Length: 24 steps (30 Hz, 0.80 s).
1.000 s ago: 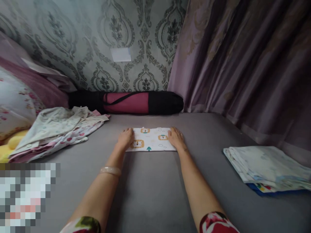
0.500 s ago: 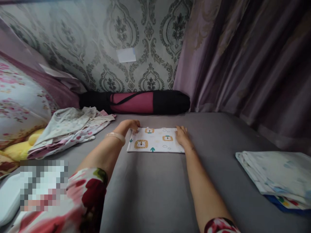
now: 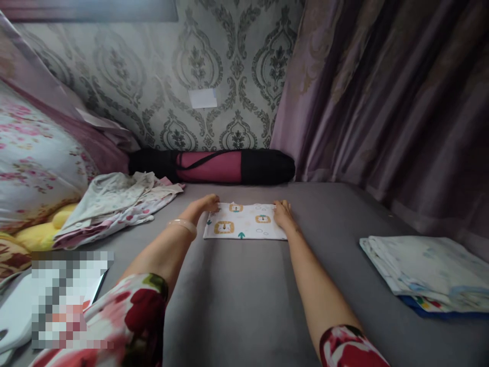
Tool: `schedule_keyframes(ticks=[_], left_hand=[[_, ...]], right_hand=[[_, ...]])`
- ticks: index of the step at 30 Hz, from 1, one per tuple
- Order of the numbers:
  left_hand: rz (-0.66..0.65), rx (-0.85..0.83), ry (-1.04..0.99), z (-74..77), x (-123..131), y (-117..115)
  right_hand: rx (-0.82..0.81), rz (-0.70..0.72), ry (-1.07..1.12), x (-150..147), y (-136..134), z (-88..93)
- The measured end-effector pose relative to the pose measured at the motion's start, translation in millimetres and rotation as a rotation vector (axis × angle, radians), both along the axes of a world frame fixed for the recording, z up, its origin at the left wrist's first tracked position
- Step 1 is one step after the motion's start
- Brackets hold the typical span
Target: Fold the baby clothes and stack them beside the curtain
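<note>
A white folded cloth (image 3: 244, 224) printed with orange lion faces and green sprigs lies flat on the grey sheet in front of me. At its far left corner, my left hand (image 3: 209, 203) is closed with fingers and thumb pinching the edge. My right hand (image 3: 283, 213) grips the far right corner, its fingers curled over the cloth. Parts of the fingertips of both hands are hidden at the fabric's edge.
Rumpled clothes (image 3: 126, 204) lie at left beside a floral pillow (image 3: 34, 153) and a yellow plush item (image 3: 36, 232). A black and maroon long bag (image 3: 214, 167) rests against the wall. Folded cloths (image 3: 428, 267) are stacked at right. Blurred pale objects (image 3: 15, 311) sit at lower left.
My fingers have drawn in at the cloth's far corners, the right hand curling from a flatter pose. The cloth stays nearly in place; the view has tilted slightly upward.
</note>
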State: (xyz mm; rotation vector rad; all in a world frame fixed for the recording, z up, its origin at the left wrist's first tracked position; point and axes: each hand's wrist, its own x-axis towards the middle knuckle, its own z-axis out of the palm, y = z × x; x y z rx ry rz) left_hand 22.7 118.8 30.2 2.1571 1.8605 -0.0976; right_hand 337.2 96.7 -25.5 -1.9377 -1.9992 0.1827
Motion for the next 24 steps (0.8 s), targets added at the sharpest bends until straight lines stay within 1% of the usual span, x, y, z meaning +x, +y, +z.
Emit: schedule_keyframes(ticks=[2, 4, 6, 9, 11, 14, 16, 19, 21, 23, 24], left_hand=[[0.012, 0.063, -0.041, 0.2, 2.4, -11.9], [0.019, 0.12, -0.083, 3.6, 3.7, -22.8], [0.014, 0.164, -0.131, 10.7, 3.0, -31.8], [0.01, 0.198, -0.209, 25.3, -2.3, -42.0], [0.015, 0.2, -0.331, 35.3, -7.4, -48.6], [0.013, 0.176, -0.608, 48.3, -14.2, -61.4], [0.02, 0.143, -0.753, 56.0, -17.0, -71.1], [0.033, 0.081, -0.869, 67.6, -19.0, -82.6], [0.006, 0.046, -0.908, 75.7, -19.5, -85.9], [-0.035, 0.056, -0.95, 83.7, -19.3, -86.1], [-0.052, 0.087, -0.976, 87.6, -18.9, -85.6]], right_hand=[[-0.01, 0.02, -0.005, 1.3, -1.7, 6.7], [-0.004, 0.058, 0.003, 4.0, -4.7, 16.0], [0.021, 0.114, 0.047, 7.9, -9.0, 26.6], [0.056, 0.184, 0.176, 15.3, -17.4, 43.3], [0.068, 0.213, 0.261, 20.9, -23.7, 54.5], [0.073, 0.254, 0.375, 29.8, -33.1, 71.0], [0.054, 0.292, 0.465, 35.6, -38.7, 81.7], [-0.014, 0.358, 0.579, 42.1, -46.0, 97.5], [-0.041, 0.394, 0.618, 44.1, -50.5, 108.5], [0.001, 0.419, 0.639, 44.2, -55.5, 119.7], [0.052, 0.423, 0.644, 43.8, -58.2, 125.2]])
